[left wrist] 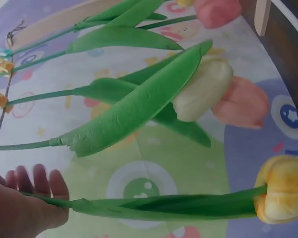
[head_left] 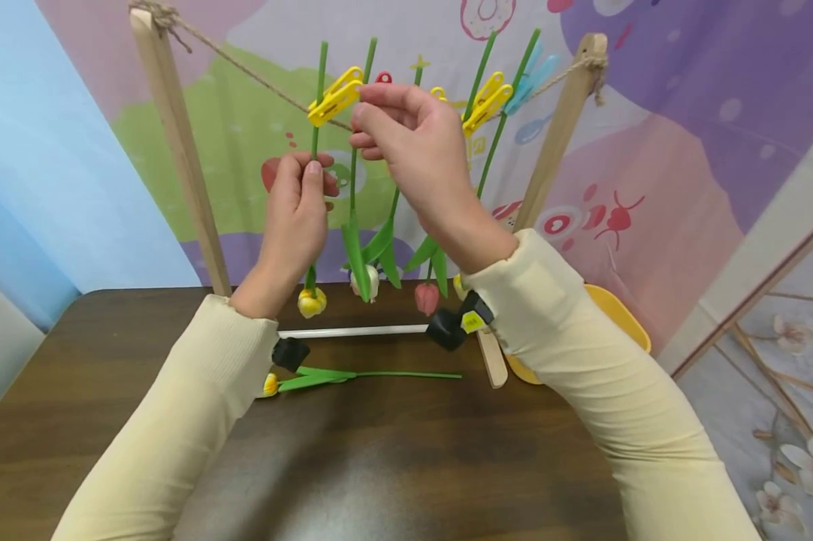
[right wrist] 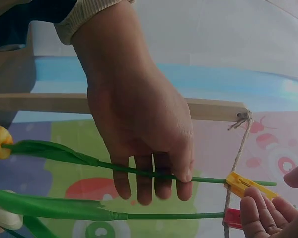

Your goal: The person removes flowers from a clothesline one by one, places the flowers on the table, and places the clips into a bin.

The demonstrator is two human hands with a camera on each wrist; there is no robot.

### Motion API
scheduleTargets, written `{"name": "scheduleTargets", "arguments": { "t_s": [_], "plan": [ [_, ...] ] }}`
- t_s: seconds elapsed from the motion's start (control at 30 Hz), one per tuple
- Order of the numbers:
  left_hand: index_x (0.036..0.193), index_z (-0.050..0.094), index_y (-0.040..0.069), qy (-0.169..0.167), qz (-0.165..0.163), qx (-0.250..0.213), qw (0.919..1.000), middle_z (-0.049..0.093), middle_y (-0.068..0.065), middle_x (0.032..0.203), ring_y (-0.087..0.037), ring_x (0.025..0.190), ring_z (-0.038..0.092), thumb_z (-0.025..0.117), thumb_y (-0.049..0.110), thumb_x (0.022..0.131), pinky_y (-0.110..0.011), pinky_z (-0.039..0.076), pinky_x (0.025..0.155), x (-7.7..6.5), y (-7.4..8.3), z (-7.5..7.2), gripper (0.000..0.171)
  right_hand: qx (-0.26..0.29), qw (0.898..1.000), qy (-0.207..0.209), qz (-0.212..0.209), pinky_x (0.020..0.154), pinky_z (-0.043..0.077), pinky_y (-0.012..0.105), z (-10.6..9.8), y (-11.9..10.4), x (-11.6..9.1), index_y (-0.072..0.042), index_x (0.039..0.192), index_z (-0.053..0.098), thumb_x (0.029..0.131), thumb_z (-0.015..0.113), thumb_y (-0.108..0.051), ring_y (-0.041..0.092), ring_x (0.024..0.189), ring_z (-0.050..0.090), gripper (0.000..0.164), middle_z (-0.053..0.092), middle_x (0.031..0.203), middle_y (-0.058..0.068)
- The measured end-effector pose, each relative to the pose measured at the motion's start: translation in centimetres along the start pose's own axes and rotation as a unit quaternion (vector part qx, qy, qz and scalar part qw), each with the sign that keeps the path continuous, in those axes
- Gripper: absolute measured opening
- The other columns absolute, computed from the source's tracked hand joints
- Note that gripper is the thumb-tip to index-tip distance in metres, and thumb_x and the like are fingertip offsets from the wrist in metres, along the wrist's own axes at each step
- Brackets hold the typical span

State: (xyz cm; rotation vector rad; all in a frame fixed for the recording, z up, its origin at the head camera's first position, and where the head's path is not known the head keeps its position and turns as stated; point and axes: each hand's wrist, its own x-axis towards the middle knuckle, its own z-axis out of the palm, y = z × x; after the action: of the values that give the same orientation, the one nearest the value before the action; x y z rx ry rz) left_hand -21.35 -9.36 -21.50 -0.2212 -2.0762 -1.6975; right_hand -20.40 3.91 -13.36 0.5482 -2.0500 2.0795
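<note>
My left hand [head_left: 297, 203] pinches the green stem of a yellow artificial tulip [head_left: 312, 302], which hangs head down at the left of the rope [head_left: 240, 69]. Above those fingers, a yellow clothespin [head_left: 332, 101] clips this stem to the rope. My right hand [head_left: 423, 146] is at the clothespin's handle end, its thumb and fingers spread apart in the right wrist view. Beside the yellow tulip hangs a white tulip [left wrist: 203, 89], its stem held by a red clothespin [right wrist: 233, 218].
More tulips, including a pink one [head_left: 427, 298], hang to the right from yellow and blue clothespins [head_left: 531, 83]. Wooden posts [head_left: 179, 150] carry the rope, with a white rod [head_left: 352, 331] low between them. Another yellow tulip [head_left: 379, 374] lies on the table near a yellow tray [head_left: 619, 315].
</note>
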Motion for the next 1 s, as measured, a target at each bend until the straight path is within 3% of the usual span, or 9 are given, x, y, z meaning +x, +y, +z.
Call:
{"name": "scheduleTargets", "arguments": {
  "t_s": [0.17, 0.33, 0.63, 1.0],
  "plan": [
    [0.107, 0.046, 0.001, 0.015, 0.016, -0.023, 0.9995, 0.039, 0.002, 0.079, -0.011, 0.069, 0.04, 0.028, 0.014, 0.102, -0.022, 0.037, 0.066, 0.1, -0.2, 0.3, 0.023, -0.005, 1.0, -0.003, -0.007, 0.076, 0.054, 0.026, 0.0, -0.1, 0.1, 0.002, 0.111, 0.06, 0.089, 0.059, -0.005, 0.016, 0.077, 0.064, 0.023, 0.064, 0.086, 0.006],
    [0.098, 0.046, 0.009, 0.017, 0.037, -0.044, 0.9982, 0.033, 0.001, 0.074, -0.01, 0.065, 0.031, 0.028, 0.012, 0.102, -0.023, 0.028, 0.061, 0.0, -0.5, 0.3, 0.019, -0.015, 1.0, -0.007, -0.011, 0.077, 0.053, 0.026, 0.1, 0.0, 0.2, 0.001, 0.114, 0.058, 0.088, 0.062, -0.006, 0.015, 0.077, 0.064, 0.027, 0.064, 0.087, 0.005],
    [0.091, 0.045, 0.018, 0.008, 0.045, -0.08, 0.9958, 0.033, 0.004, 0.071, -0.009, 0.062, 0.03, 0.028, 0.009, 0.1, -0.021, 0.026, 0.059, -0.3, -0.5, 0.2, 0.022, -0.072, 0.996, -0.045, -0.002, 0.08, 0.053, 0.026, 0.2, -0.5, 0.2, -0.007, 0.13, 0.052, 0.087, 0.066, -0.014, 0.017, 0.084, 0.066, 0.046, 0.067, 0.103, 0.01],
    [0.09, 0.047, 0.016, -0.006, 0.058, -0.097, 0.9935, 0.033, 0.002, 0.069, -0.009, 0.059, 0.028, 0.026, 0.014, 0.102, -0.021, 0.025, 0.057, -0.2, -0.3, -0.2, 0.024, -0.132, 0.99, -0.051, -0.005, 0.076, 0.052, 0.021, 0.7, -1.6, 1.2, -0.007, 0.123, 0.055, 0.087, 0.066, -0.019, 0.013, 0.079, 0.065, 0.04, 0.066, 0.097, 0.007]
  ]
}}
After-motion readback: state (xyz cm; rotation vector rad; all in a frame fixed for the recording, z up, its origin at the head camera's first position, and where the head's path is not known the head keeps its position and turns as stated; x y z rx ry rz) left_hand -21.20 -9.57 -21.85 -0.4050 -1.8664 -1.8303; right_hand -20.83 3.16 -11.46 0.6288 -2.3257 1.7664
